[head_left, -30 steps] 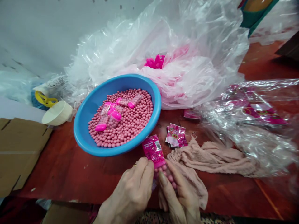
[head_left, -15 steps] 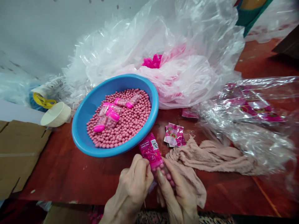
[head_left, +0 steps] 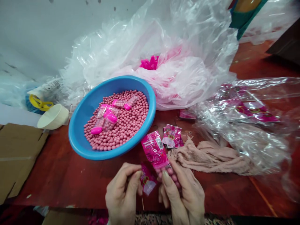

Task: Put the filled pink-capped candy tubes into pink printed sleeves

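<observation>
Pink beads fill a blue basin on the bench, clear capsules lying on top; the right hand grips a bead-filled pink packet just below the basin, the left hand pinched together beside it.

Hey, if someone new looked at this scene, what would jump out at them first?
The bright blue plastic basin on the red table stands out first, centre-left, filled with pink beads and a few clear capsules with pink caps. Just below it, the right hand holds a bead-filled tube in a pink printed wrapper, beside the left hand. Behind the basin rises a large heap of clear plastic sheeting.
</observation>
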